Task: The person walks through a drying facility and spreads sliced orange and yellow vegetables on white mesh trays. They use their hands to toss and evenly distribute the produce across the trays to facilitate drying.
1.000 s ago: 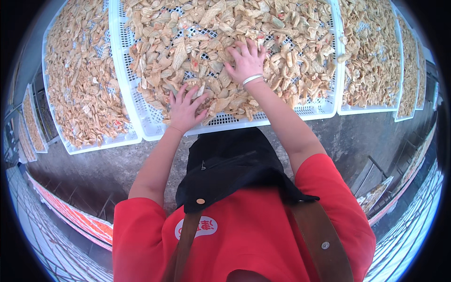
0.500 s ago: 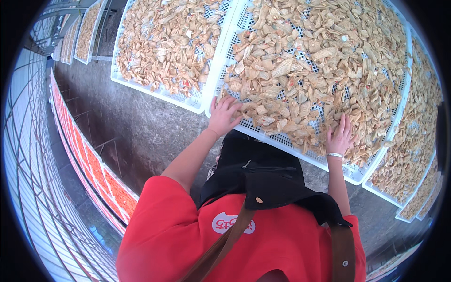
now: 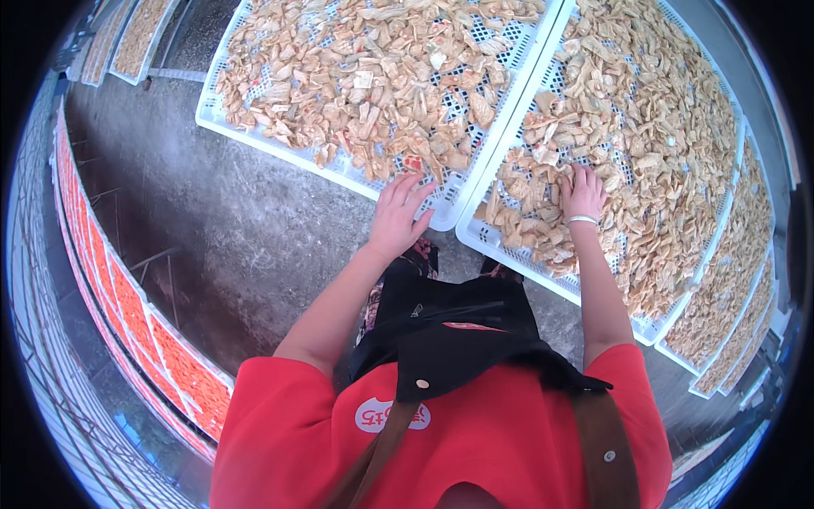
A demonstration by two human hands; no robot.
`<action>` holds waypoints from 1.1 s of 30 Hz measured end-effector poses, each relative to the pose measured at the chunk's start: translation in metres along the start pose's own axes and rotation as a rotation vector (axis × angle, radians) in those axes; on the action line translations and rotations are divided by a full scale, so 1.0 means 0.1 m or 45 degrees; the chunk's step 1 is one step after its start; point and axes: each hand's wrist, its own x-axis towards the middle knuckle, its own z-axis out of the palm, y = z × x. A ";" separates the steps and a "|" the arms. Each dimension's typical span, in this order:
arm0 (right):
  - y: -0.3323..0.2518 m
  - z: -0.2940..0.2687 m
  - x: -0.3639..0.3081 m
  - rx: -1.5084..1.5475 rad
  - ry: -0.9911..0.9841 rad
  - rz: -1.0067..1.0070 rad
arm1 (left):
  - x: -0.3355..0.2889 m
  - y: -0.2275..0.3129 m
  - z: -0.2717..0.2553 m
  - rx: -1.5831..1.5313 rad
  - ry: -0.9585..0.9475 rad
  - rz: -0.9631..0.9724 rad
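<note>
Pale tan, dried, wrinkled slices lie spread over two white perforated plastic trays side by side. My left hand [image 3: 397,214] is at the front edge of the left tray [image 3: 339,176], close to its right corner. Its fingers are spread, with the tips by the nearest slices [image 3: 373,140] and a small red-patterned piece [image 3: 412,162]. Inside the right tray [image 3: 526,270], my right hand [image 3: 583,195] rests palm down on the slices [image 3: 653,170]. A pale band circles that wrist. The right fingers are slightly bent and apart, their tips partly among the slices.
More trays of slices [image 3: 721,280] stand along the right, and others [image 3: 142,38] at the far left. Bare concrete floor [image 3: 246,204] lies left of the trays. A long rack of bright orange-red pieces [image 3: 144,327] runs down the left side, beside a metal lattice [image 3: 51,365].
The view has shifted left along the trays. My left hand has gone from the right tray's corner to the left tray's front edge. My right hand has moved farther into the right tray.
</note>
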 end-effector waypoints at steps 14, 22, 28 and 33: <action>-3.69 0.65 1.02 -0.043 0.018 -1.319 | 0.91 -2.18 -0.63 0.364 -0.015 0.150; -2.90 0.32 2.40 -0.230 0.078 -0.244 | 1.97 -3.47 -1.45 0.775 0.108 -0.503; -2.73 0.31 1.27 0.003 0.175 -0.509 | 1.49 -4.06 -1.82 0.232 0.347 -0.561; -3.86 0.62 0.69 0.664 -0.233 -0.646 | 1.25 -2.78 -1.33 0.365 -0.214 0.101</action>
